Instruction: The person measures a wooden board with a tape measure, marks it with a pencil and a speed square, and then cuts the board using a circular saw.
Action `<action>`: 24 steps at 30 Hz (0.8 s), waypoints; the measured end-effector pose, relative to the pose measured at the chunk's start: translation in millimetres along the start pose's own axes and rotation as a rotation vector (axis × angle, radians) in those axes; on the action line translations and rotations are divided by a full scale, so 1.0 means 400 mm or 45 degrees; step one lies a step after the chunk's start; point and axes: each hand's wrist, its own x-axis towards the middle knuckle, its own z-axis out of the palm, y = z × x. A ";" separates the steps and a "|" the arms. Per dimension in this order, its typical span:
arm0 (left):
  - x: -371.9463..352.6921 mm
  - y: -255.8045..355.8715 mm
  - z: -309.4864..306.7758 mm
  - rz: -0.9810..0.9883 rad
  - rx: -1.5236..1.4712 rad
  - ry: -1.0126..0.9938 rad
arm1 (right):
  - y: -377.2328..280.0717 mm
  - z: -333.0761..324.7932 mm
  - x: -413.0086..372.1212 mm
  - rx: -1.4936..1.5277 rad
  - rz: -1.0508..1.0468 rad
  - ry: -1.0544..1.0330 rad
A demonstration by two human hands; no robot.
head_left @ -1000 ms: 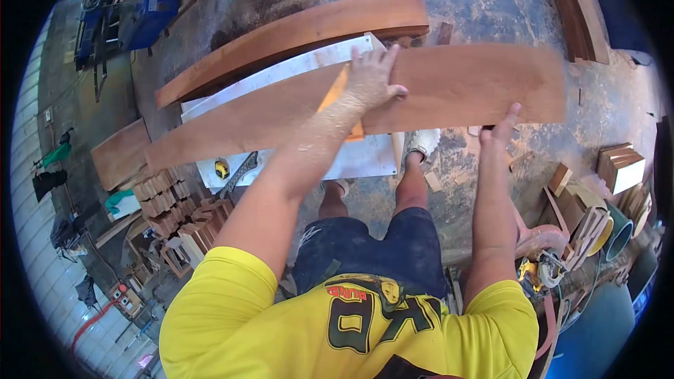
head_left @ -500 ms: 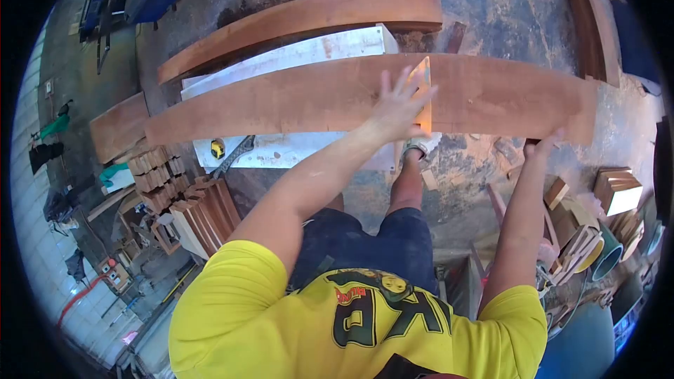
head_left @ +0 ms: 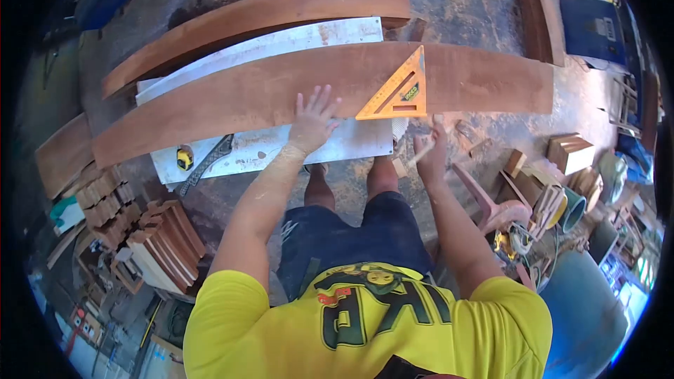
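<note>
My left hand (head_left: 313, 123) lies flat with spread fingers on a long, curved brown board (head_left: 239, 98). To its right an orange triangular speed square (head_left: 399, 91) rests on the board, its lower edge near the board's near edge. My right hand (head_left: 432, 158) is just below the square, fingers partly closed around a thin pale stick (head_left: 421, 153); I cannot make out exactly what it is. The board lies across a whitish metal-looking panel (head_left: 281, 147). On that panel are a yellow tape measure (head_left: 184, 158) and a dark, slotted tool (head_left: 207, 165).
Another curved board (head_left: 267, 10) lies beyond the panel. Stacked wood pieces (head_left: 165, 245) stand at left. A dark red-brown board stack (head_left: 540, 24) is at far right, with wood blocks (head_left: 570, 153) and a pink chair-like object (head_left: 495, 203) nearer.
My left hand has left the square and moved left along the board. The square now lies flat. My right hand has let go of the board's right end and come inward. The view has shifted.
</note>
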 end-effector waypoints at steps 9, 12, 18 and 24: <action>-0.567 -0.392 -0.074 -0.892 -0.121 0.319 | -0.057 0.320 0.065 -0.378 -0.191 0.000; -0.751 -0.536 -0.054 -1.198 -0.068 0.359 | -0.176 0.473 -0.003 -0.540 -0.204 0.064; -0.839 -0.723 -0.049 -1.371 -0.162 0.414 | -0.395 0.764 -0.153 -0.511 -0.347 -0.179; -0.819 -0.837 -0.050 -1.222 -0.425 0.341 | -0.510 0.740 -0.225 -0.031 -0.540 -0.130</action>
